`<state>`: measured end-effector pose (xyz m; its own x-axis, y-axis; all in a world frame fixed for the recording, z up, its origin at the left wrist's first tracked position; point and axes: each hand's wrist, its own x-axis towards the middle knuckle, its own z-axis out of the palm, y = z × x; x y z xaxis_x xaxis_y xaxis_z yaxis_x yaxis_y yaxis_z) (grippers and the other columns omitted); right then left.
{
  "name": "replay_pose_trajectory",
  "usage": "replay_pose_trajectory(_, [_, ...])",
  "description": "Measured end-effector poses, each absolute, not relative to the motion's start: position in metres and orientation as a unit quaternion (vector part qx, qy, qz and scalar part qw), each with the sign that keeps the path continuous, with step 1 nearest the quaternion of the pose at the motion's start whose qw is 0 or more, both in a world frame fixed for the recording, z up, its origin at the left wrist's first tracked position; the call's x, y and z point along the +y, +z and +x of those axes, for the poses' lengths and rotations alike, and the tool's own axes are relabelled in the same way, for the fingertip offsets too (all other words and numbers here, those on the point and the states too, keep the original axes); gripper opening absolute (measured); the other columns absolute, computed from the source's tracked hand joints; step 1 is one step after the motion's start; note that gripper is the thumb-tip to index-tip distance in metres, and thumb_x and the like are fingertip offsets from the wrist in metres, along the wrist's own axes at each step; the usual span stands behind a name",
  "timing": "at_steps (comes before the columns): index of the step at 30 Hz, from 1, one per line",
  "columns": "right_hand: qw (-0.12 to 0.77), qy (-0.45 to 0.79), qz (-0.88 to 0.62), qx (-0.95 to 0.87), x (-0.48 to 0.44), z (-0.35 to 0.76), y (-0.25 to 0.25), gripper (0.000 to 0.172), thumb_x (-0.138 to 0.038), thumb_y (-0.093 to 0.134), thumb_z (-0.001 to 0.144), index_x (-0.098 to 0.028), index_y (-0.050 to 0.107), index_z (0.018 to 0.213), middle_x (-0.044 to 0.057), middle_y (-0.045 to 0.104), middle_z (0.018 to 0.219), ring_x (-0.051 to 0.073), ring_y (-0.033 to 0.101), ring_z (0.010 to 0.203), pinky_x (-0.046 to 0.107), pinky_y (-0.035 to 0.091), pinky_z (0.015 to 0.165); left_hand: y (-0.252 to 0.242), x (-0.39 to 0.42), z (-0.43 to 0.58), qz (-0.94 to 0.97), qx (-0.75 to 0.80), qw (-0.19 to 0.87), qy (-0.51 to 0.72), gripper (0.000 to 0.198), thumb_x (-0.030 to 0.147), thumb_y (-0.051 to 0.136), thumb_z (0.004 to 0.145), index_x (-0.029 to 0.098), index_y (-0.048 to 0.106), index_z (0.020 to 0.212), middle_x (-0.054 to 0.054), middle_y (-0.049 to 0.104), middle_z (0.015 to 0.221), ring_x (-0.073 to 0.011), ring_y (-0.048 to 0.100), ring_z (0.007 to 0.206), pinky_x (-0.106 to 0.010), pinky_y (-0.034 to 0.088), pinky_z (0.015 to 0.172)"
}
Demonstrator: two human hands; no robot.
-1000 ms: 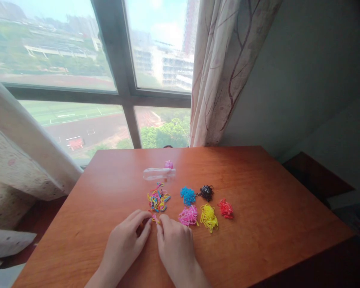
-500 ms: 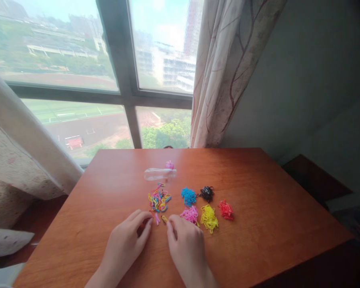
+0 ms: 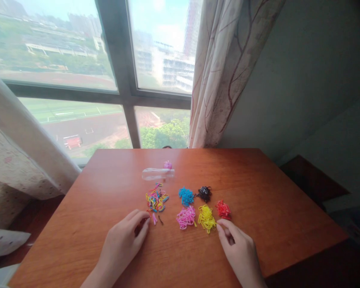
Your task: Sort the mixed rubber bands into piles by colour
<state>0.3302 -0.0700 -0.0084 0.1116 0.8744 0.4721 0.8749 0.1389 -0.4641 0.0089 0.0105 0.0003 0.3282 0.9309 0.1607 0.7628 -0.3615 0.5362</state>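
Note:
My left hand (image 3: pixel 124 240) rests on the table below the mixed-colour pile of small bands (image 3: pixel 157 200), thumb and fingertips close together; what they pinch, if anything, is too small to name. A pink band (image 3: pixel 154 219) and a dark band (image 3: pixel 160 219) lie just right of its fingertips. My right hand (image 3: pixel 238 246) is at the lower right edge of the yellow pile (image 3: pixel 207 218), fingertips pinched, their contents unclear. The pink pile (image 3: pixel 186 217) lies left of the yellow one, the red pile (image 3: pixel 223 209) just above my right hand. Blue (image 3: pixel 186 196) and black (image 3: pixel 204 194) piles sit behind.
A clear plastic bag or case (image 3: pixel 157 174) with a purple item (image 3: pixel 167 165) beside it lies toward the back of the brown table (image 3: pixel 114 176). Beyond the table's far edge are a window and a patterned curtain (image 3: pixel 210 80).
My right hand has moved right, from beside the pink pile to the yellow pile's edge. A yellow band near the dark one is gone from that spot. My left hand has barely moved.

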Motion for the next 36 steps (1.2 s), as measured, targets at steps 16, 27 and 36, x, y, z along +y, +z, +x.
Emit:
replay_pose_trajectory(16, [0.369, 0.014, -0.639, -0.675, -0.061, 0.317, -0.011, 0.024, -0.032, 0.047, 0.100, -0.021, 0.067, 0.099, 0.003, 0.074, 0.085, 0.016, 0.071, 0.067, 0.023, 0.050, 0.065, -0.001, 0.010, 0.008, 0.798, 0.530, 0.181, 0.222, 0.017, 0.027, 0.047, 0.093, 0.026, 0.064, 0.092, 0.002, 0.068, 0.084, -0.0134, 0.065, 0.071, -0.022, 0.048, 0.066])
replay_pose_trajectory(27, [0.365, 0.100, -0.575, -0.725, -0.052, 0.212, -0.005, 0.025, -0.020, 0.041, 0.096, -0.024, 0.065, 0.090, 0.000, 0.068, 0.072, 0.015, 0.066, 0.065, 0.022, 0.042, 0.062, 0.005, 0.009, 0.012, 0.798, 0.533, 0.180, 0.215, 0.019, 0.030, 0.047, 0.093, 0.026, 0.065, 0.089, 0.002, 0.068, 0.082, -0.0130, 0.064, 0.070, -0.022, 0.047, 0.065])
replay_pose_trajectory(36, [0.341, 0.120, -0.573, -0.735, -0.055, 0.195, -0.011, 0.023, -0.014, 0.040, 0.090, -0.023, 0.058, 0.079, -0.001, 0.065, 0.070, 0.015, 0.063, 0.063, 0.025, 0.036, 0.060, 0.009, 0.003, 0.021, 0.807, 0.557, 0.131, 0.147, 0.016, 0.035, 0.051, 0.092, 0.026, 0.061, 0.084, 0.002, 0.065, 0.083, -0.0153, 0.064, 0.073, -0.024, 0.042, 0.062])
